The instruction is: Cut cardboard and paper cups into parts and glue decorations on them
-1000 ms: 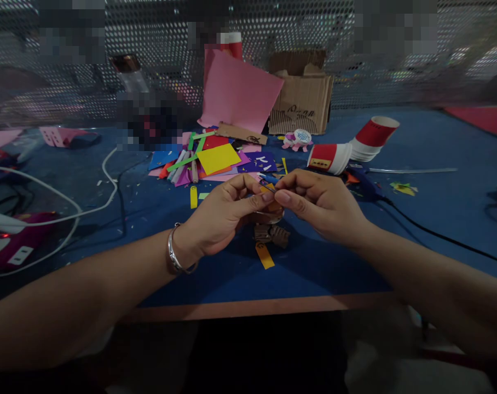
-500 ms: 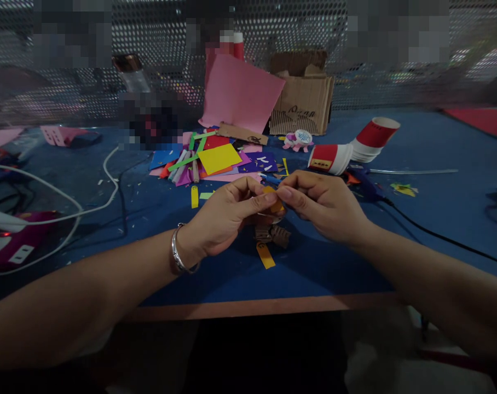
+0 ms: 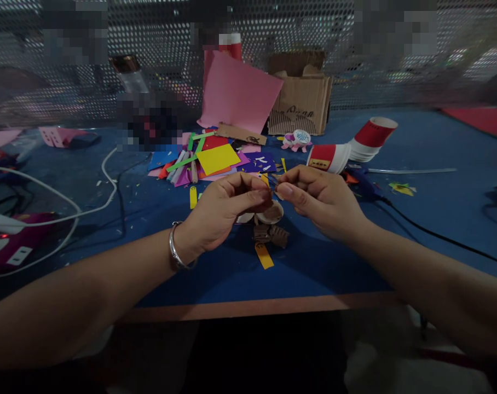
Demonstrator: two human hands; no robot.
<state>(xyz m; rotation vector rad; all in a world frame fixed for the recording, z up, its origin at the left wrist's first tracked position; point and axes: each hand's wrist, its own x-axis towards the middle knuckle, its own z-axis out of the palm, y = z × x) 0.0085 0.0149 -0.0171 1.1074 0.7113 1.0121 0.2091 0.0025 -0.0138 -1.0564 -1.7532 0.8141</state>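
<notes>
Where the blue table (image 3: 314,279) spreads beneath the left hand (image 3: 221,210) and the right hand (image 3: 320,197), a pink sheet (image 3: 240,90) stands well beyond both. Cardboard box (image 3: 300,104) beside it, farther off than the right hand. Red-and-white paper cup (image 3: 328,160) lies tipped just past the right knuckles. Low between the hands, on the near side: a round white-rimmed piece (image 3: 272,212), then ribbed cardboard scraps (image 3: 262,234), then a yellow tag (image 3: 264,255) nearest the body.

Smallest: a yellow strip (image 3: 265,179) at the left fingertips. Left thumb and fingers pinch together, apparently on it; much is hidden. Right thumb and forefinger close to a narrow pinch just beside; cannot tell whether anything is between them.

Judgement on handling: strip looks like paper, so nearly weightless, soft, easily creased or torn, hardly slippery. Best held by one end, lightly, between thumb and forefinger pads.
</notes>
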